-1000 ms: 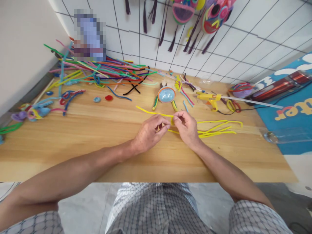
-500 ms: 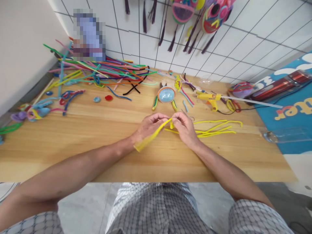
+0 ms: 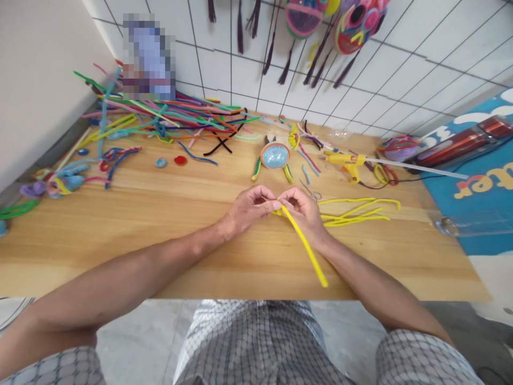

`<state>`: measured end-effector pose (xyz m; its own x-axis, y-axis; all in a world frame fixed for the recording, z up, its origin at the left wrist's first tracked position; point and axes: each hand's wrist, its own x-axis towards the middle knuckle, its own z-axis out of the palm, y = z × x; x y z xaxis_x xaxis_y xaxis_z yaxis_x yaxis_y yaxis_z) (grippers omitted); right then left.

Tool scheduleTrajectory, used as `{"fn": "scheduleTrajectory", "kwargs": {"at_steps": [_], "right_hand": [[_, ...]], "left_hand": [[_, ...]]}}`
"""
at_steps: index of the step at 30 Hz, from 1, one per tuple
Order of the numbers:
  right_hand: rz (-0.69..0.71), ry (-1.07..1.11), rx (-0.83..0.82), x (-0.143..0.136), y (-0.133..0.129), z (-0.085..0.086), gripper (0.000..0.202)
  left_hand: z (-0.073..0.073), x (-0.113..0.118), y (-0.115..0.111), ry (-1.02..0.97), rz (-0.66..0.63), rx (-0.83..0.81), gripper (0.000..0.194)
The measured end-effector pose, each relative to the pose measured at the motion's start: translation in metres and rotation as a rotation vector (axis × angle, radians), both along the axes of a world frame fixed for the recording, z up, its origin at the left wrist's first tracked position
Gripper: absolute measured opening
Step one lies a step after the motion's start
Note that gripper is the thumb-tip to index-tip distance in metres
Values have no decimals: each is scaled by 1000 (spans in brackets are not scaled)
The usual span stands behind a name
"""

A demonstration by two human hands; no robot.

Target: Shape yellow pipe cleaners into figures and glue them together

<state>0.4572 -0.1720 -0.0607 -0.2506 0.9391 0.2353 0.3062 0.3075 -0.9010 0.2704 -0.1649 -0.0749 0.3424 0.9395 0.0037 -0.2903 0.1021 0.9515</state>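
A yellow pipe cleaner is pinched between my two hands, its long free end slanting down to the right toward the table's front edge. My left hand is closed on it, thumb and fingertips at the bend. Touching or nearly touching it, my right hand has its fingers curled on the same yellow piece. A small yellow part shows under the fingertips, mostly hidden. Several more yellow pipe cleaners lie just right of my right hand. Small scissors rest beyond that hand.
Pliers lie under a clear oval piece with an orange rim. A yellow glue gun is at the right. Many coloured pipe cleaners are piled back left. A clear bottle lies right, beside a red flask.
The free end of the yellow pipe cleaner has swung from the lower left to the lower right. Both hands remain together, with the fingers slightly shifted.
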Motion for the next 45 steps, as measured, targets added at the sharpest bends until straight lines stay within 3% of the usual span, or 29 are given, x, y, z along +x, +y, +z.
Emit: {"fn": "scheduleTrajectory", "kwargs": {"at_steps": [10, 14, 19, 22, 35, 45], "right_hand": [[33, -137, 369, 4, 1, -4, 18], [-1, -102, 285, 0, -2, -2, 27], [-38, 124, -47, -6, -2, 1, 42], [-50, 200, -147, -6, 3, -1, 47], [-100, 252, -99, -8, 2, 1, 42], [-92, 146, -95, -5, -4, 5, 30]], "left_hand": [[9, -3, 3, -11, -92, -127, 51], [8, -1, 1, -25, -61, -124, 55], [7, 0, -3, -85, -41, -132, 57], [4, 0, -2, -107, -29, -143, 55], [0, 1, -2, -19, 46, -28, 50], [1, 0, -1, -6, 58, 5, 49]]}}
